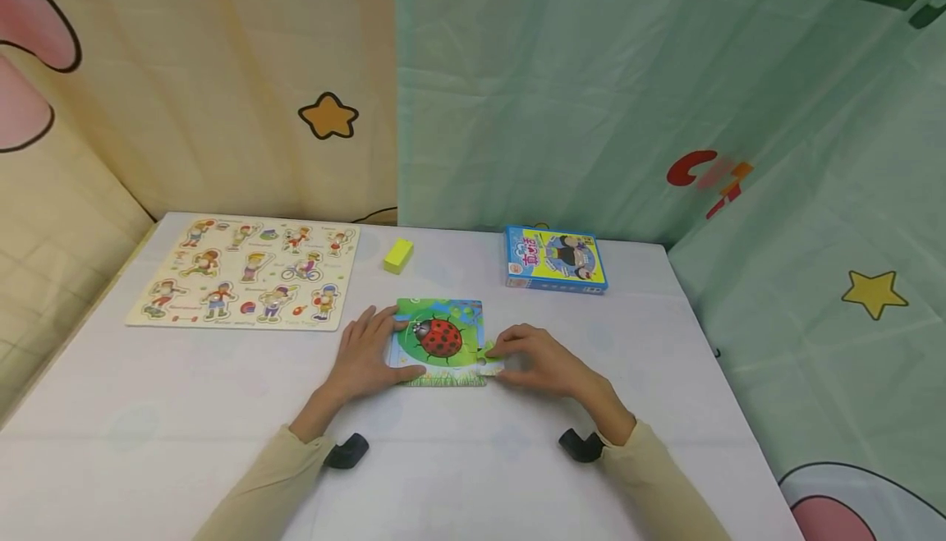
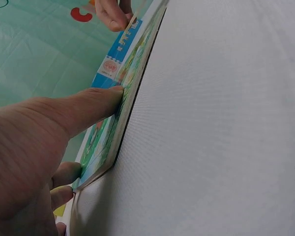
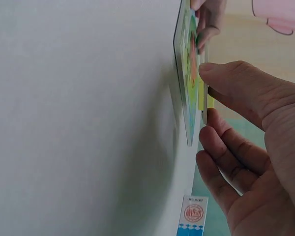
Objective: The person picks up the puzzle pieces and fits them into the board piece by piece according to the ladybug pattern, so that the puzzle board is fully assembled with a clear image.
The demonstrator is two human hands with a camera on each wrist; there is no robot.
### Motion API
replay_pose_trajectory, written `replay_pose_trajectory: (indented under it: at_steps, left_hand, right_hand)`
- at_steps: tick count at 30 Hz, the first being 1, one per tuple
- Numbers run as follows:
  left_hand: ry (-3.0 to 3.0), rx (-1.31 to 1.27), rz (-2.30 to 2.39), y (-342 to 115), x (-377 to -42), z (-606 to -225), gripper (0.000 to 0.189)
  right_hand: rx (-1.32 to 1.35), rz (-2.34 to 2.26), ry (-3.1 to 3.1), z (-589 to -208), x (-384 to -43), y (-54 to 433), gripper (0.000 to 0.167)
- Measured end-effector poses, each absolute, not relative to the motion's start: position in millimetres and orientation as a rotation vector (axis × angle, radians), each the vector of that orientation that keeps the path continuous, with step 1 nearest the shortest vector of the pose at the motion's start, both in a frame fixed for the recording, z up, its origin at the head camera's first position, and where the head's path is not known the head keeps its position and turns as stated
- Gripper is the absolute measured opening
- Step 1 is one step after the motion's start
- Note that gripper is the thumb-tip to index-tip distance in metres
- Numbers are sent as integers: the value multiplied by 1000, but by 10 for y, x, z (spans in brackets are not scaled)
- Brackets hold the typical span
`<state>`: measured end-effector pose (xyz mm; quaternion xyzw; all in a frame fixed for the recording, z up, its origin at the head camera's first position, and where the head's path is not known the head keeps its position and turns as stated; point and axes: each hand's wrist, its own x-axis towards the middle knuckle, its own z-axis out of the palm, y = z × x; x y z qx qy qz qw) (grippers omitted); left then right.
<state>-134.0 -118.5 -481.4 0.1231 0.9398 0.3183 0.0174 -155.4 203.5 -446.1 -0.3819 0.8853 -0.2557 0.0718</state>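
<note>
A square ladybug jigsaw puzzle (image 1: pixel 442 337) lies flat on the table, its picture a red, black-spotted ladybug on green. My left hand (image 1: pixel 367 358) rests on its left side. The thumb touches the top near the front edge, and the other fingers lie by the left edge. At the puzzle's right edge my right hand (image 1: pixel 543 360) pinches a puzzle piece (image 1: pixel 491 366), coloured green and white, between thumb and fingers. In the right wrist view that piece (image 3: pixel 205 101) appears thin, edge-on and slightly raised off the puzzle.
A pale board (image 1: pixel 244 278) printed with sports figures lies at the back left. Behind the puzzle stands a yellow block (image 1: pixel 398 255). A blue and yellow box (image 1: pixel 556 260) lies at the back right. Printed curtains (image 1: pixel 532 114) hang behind the table.
</note>
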Motion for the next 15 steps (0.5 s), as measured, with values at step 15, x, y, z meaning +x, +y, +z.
replay_pose_trajectory:
  at_steps: [15]
  left_hand:
    - [2931,384,979,-1189,-1355,-4847,79]
  right_hand:
    - [-1126,-639,2639,-4513,-1565,1675,28]
